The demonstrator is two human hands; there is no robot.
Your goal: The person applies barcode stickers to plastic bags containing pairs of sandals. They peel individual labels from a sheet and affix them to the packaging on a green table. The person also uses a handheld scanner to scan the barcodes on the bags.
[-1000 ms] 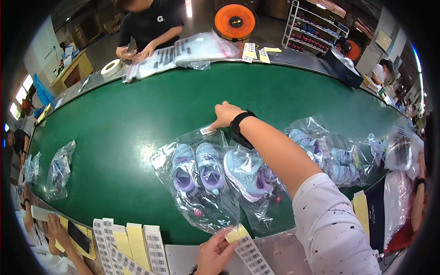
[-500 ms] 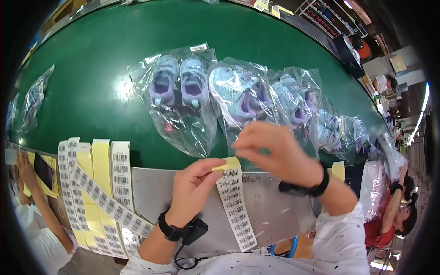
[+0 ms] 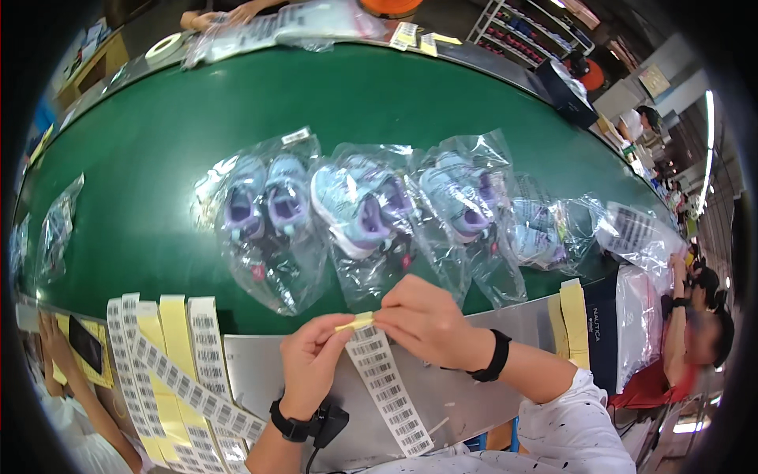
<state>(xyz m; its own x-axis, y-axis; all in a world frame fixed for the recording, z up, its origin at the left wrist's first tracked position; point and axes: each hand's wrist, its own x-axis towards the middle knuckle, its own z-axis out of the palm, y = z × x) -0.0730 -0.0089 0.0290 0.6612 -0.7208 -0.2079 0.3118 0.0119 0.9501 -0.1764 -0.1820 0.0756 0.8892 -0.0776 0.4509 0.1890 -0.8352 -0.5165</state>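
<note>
My left hand (image 3: 314,365) and my right hand (image 3: 422,317) meet over the grey table edge, both pinching the top of a long strip of barcode labels (image 3: 388,390) with yellow backing. The strip hangs down toward me. Just beyond my hands, on the green conveyor belt (image 3: 158,150), lie clear plastic bags with pale blue and purple children's shoes: one bag (image 3: 264,209) on the left, another (image 3: 359,209) in the middle, a third (image 3: 462,201) to the right.
More label strips (image 3: 166,371) lie fanned at the lower left. Further bagged shoes (image 3: 545,229) trail right, and one bag (image 3: 55,229) sits far left. Another person's hands (image 3: 221,16) work across the belt. A person in red (image 3: 687,332) sits at right.
My right hand came back from the bags on the belt and joined my left hand on the label strip. The view swung down toward the table edge.
</note>
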